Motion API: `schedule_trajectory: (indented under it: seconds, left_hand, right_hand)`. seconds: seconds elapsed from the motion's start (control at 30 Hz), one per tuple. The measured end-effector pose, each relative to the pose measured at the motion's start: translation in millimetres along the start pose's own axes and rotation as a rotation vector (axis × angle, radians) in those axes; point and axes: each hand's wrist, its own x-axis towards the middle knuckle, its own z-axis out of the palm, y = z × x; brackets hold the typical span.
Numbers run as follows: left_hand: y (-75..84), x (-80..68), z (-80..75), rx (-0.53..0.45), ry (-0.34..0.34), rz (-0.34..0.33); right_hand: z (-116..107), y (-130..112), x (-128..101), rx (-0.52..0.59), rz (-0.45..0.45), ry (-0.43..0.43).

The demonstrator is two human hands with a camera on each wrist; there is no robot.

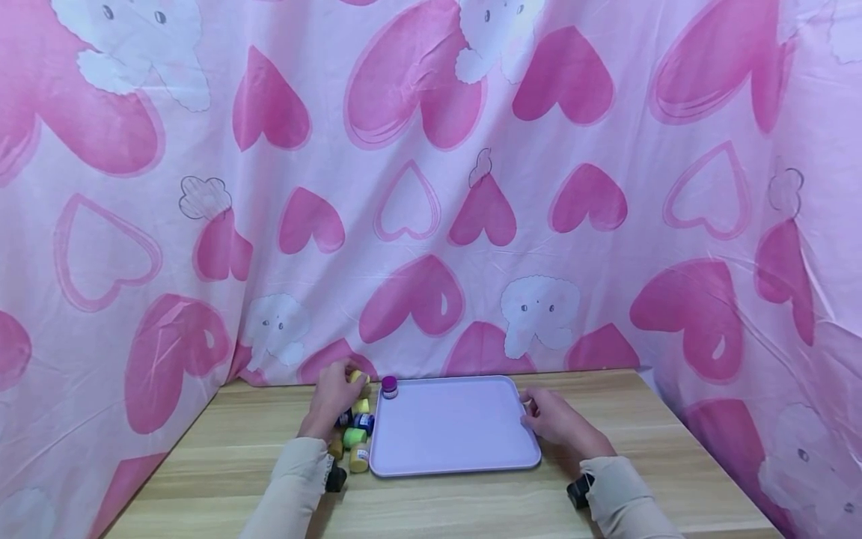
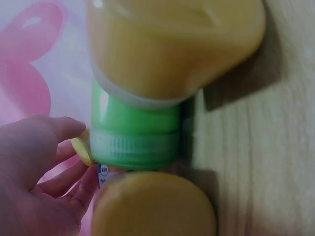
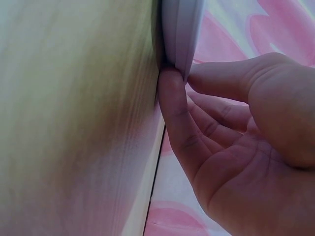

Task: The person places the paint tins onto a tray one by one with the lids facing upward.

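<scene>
In the head view my left hand (image 1: 333,395) is at the far end of a group of small paint jars and holds a yellow jar (image 1: 359,377) between thumb and fingers. The left wrist view shows the thumb of the left hand (image 2: 39,169) against that jar's yellow lid (image 2: 83,147); its body is mostly hidden. On the other side, my right hand (image 1: 560,419) pinches the right rim of a pale lilac tray (image 1: 458,471). Close up, the right hand (image 3: 236,142) has its thumb on the tray's edge (image 3: 182,39) and a finger underneath. A purple-lidded jar (image 1: 389,387) stands in the tray's far left corner.
Left of the tray lie a green jar (image 1: 354,437), a dark blue jar (image 1: 364,423), an ochre jar (image 1: 360,458) and several others, some partly covered by the left hand. A wooden table (image 1: 431,509) carries everything. Pink heart-patterned cloth (image 1: 417,299) hangs behind and at the sides.
</scene>
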Motion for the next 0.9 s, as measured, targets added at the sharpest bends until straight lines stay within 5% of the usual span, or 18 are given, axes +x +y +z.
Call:
schedule_trajectory:
  seconds: [0.9]
  left_hand:
    - [42.3, 2.4, 25.4, -0.065, 0.084, 0.154]
  right_hand:
    - [0.6, 0.2, 0.8, -0.011, 0.018, 0.000]
